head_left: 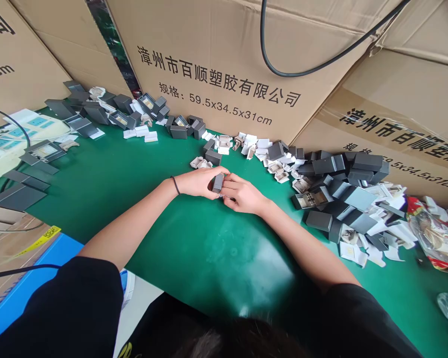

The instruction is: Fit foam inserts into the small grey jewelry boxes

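A small dark grey box is held between my two hands over the green table. My left hand wraps its thumb and fingers round the box from the left, with a black band on the wrist. From the right, the curled fingers of my right hand press on the box's side; a little of something pale shows by the fingertips. Just behind the hands lie another dark box and crumpled pale card inserts.
Dark boxes and white card pieces pile up at the right, near a red and clear plastic bag. More boxes line the back left beside a power strip. Large cardboard cartons stand behind; a black cable hangs above.
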Available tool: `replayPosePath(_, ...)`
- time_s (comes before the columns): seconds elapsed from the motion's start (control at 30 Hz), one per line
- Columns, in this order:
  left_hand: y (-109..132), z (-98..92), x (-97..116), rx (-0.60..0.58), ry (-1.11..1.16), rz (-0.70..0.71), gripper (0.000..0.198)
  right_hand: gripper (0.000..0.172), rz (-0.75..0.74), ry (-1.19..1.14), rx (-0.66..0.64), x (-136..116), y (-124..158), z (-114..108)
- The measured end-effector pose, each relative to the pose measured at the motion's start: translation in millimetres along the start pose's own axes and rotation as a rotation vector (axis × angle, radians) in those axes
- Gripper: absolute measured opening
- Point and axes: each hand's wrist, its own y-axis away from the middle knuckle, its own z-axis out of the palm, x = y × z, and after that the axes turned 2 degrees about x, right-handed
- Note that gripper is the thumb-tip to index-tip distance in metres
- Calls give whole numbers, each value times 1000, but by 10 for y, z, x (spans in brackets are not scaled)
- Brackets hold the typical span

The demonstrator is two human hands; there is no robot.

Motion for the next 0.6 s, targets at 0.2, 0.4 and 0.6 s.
replayPosePath(0.2,0,-34,29,-14,-2,9,64,17,10,12,20,-27,-23,34)
replayPosePath(0.4,11,-91,19,-50,23,-23,60,21,58,36,33,-67,-67,94)
replayPosePath(0.6,25,-74,4,-28,62,-10,57,21,118,23,120,-106,30,150)
